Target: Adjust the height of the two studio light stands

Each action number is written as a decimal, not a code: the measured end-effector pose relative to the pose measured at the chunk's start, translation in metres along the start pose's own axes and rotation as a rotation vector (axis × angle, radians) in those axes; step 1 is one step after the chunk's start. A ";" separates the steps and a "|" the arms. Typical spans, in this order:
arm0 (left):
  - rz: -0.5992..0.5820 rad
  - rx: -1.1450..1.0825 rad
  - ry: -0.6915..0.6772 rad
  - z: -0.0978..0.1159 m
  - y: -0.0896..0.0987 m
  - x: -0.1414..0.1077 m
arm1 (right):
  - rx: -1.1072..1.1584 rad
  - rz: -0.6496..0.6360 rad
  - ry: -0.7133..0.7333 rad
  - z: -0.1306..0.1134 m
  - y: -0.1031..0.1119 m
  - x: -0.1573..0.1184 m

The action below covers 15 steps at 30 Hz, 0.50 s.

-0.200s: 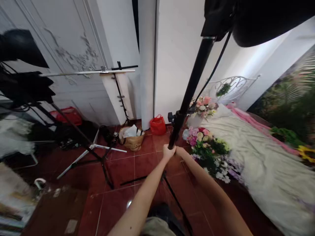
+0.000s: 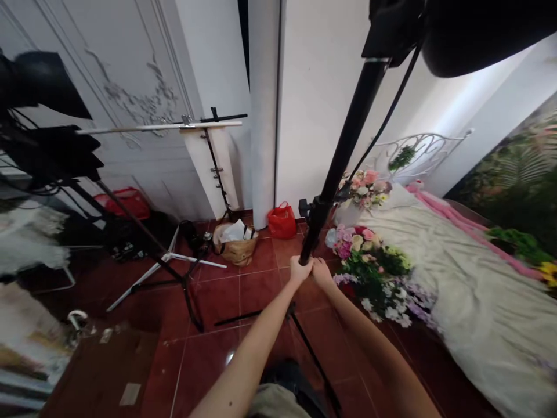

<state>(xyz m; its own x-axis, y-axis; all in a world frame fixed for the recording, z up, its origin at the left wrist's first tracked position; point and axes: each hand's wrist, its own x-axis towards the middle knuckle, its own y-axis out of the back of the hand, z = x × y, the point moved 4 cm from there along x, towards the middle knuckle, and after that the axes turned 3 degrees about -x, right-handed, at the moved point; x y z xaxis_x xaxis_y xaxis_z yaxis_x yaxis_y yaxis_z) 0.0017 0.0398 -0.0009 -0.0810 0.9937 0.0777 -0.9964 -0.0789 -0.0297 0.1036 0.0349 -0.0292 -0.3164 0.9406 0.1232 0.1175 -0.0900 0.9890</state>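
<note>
Directly in front of me a black light stand (image 2: 346,139) leans a little to the right, with a dark lamp head (image 2: 478,35) at its top. A thin cable hangs from the lamp along the pole. My left hand (image 2: 300,269) is wrapped round the lower pole, under the clamp collar and its knob (image 2: 304,206). Close against the pole's right side is my right hand (image 2: 322,272), its fingers curled in; what they hold, if anything, is hidden. The stand's legs (image 2: 307,339) spread on the floor below my forearms.
To the right lie artificial flowers (image 2: 369,267) beside a bed with a pale cover (image 2: 461,261). At the left is another light stand (image 2: 183,278). A straw basket (image 2: 239,249) and a red bag (image 2: 282,222) are by the wall. Cardboard (image 2: 104,366) covers the floor at lower left.
My right hand has shifted slightly right and its fingers show more. My left hand keeps its hold on the stand. The whole view has swung slightly left.
</note>
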 end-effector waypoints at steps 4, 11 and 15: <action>0.004 -0.014 -0.009 -0.004 -0.002 0.002 | 0.072 0.374 -0.159 -0.009 -0.006 -0.011; 0.004 0.036 -0.001 -0.003 0.002 0.002 | 0.321 0.160 -0.182 -0.002 -0.005 -0.009; 0.008 0.068 0.004 0.000 0.003 0.001 | 0.450 0.082 -0.195 0.014 0.015 0.010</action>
<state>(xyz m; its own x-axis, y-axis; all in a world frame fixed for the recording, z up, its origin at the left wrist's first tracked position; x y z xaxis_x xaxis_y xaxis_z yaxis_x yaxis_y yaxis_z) -0.0017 0.0410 -0.0007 -0.0892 0.9933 0.0733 -0.9950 -0.0921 0.0374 0.1155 0.0472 -0.0147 -0.1123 0.9839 0.1392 0.5426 -0.0567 0.8381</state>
